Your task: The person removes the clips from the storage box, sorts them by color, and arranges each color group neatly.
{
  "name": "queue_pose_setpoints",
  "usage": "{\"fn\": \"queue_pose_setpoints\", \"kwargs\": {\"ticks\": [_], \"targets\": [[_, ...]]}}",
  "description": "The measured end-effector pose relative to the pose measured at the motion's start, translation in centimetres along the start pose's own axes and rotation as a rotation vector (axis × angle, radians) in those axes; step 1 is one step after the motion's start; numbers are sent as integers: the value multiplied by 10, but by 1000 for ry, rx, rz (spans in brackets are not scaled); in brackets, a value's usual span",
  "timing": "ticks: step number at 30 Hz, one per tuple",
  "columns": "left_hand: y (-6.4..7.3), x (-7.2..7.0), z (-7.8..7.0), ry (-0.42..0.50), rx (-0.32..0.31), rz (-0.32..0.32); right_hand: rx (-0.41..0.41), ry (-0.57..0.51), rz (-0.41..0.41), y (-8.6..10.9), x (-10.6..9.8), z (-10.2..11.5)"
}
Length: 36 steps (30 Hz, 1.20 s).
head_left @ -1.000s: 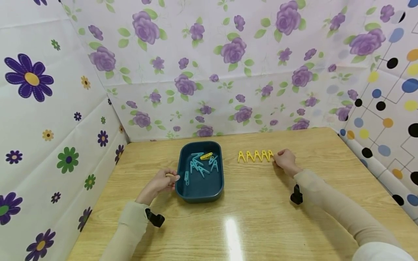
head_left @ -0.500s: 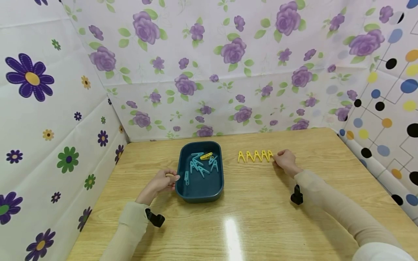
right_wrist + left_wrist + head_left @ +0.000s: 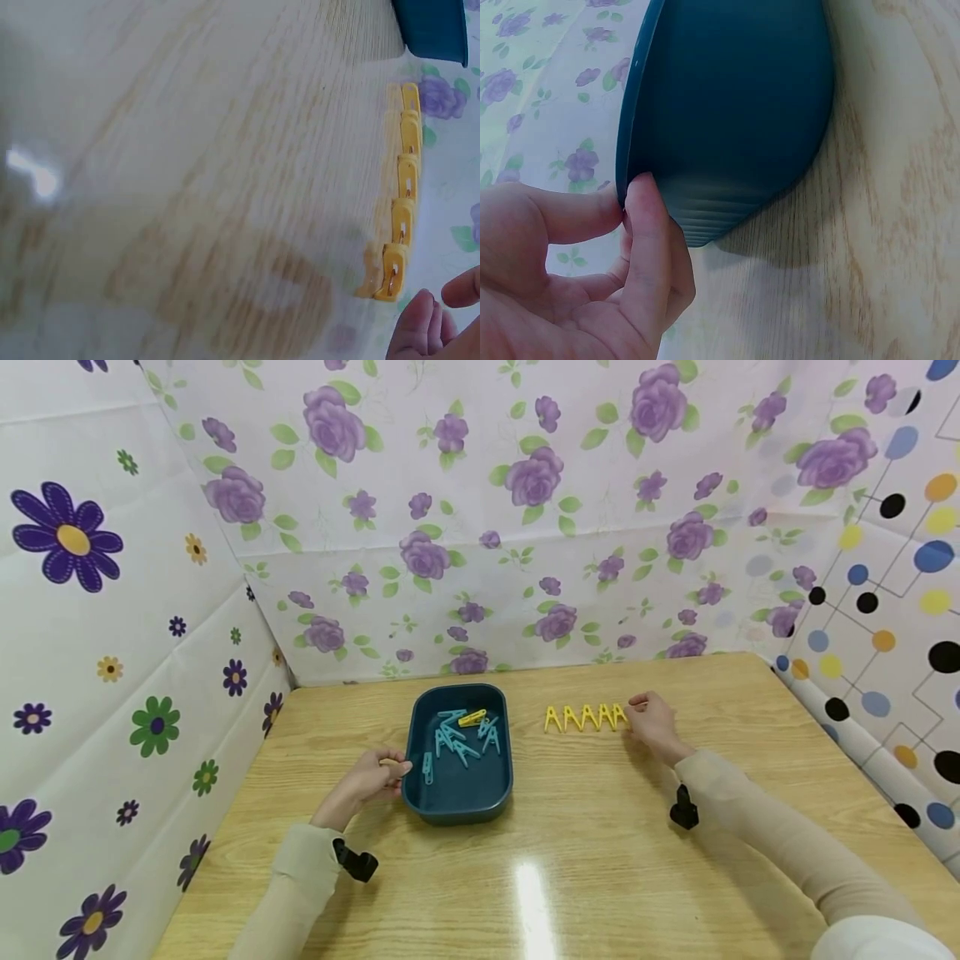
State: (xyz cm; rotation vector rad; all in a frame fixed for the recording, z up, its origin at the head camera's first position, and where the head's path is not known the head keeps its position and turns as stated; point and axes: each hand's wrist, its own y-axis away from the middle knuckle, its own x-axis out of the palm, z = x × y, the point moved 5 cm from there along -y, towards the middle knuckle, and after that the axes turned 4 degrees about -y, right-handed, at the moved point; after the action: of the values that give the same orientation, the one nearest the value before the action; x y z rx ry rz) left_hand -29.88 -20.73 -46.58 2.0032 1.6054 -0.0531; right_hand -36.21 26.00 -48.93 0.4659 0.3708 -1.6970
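Note:
My left hand (image 3: 369,777) pinches the left rim of a dark teal plastic bin (image 3: 461,793), thumb on one side and fingers on the other; the left wrist view shows this grip on the rim (image 3: 639,97). In the bin lie several light blue clothespins (image 3: 462,752) and one yellow clothespin (image 3: 472,718). To its right, several yellow clothespins (image 3: 588,717) stand in a row, legs spread on the table. My right hand (image 3: 654,727) is at the row's right end. In the right wrist view its thumb and fingers (image 3: 414,326) are parted beside the nearest yellow clothespin (image 3: 394,271), holding nothing.
The wooden table (image 3: 600,852) backs onto a white cloth with purple flowers (image 3: 480,527). Patterned cloths also hang at the left and right sides. Each wrist wears a small black camera (image 3: 684,810).
The right hand's fingers have come off the last yellow clothespin in the row and spread apart, the hand shifting slightly back. The left hand and bin stay put.

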Motion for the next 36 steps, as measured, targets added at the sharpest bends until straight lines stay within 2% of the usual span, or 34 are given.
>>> {"fn": "queue_pose_setpoints", "kwargs": {"ticks": [7,10,20,36], "targets": [[0,-1,0,-1,-2,-6,-236,46,52,-1,10,19],[-1,-1,0,-3,-5,-8,-298,68,66,1,14,26],[-1,0,0,14,-1,-4,-356,80,129,10,20,32],[-1,-1,0,22,10,-4,-424,86,144,11,28,49]]}}
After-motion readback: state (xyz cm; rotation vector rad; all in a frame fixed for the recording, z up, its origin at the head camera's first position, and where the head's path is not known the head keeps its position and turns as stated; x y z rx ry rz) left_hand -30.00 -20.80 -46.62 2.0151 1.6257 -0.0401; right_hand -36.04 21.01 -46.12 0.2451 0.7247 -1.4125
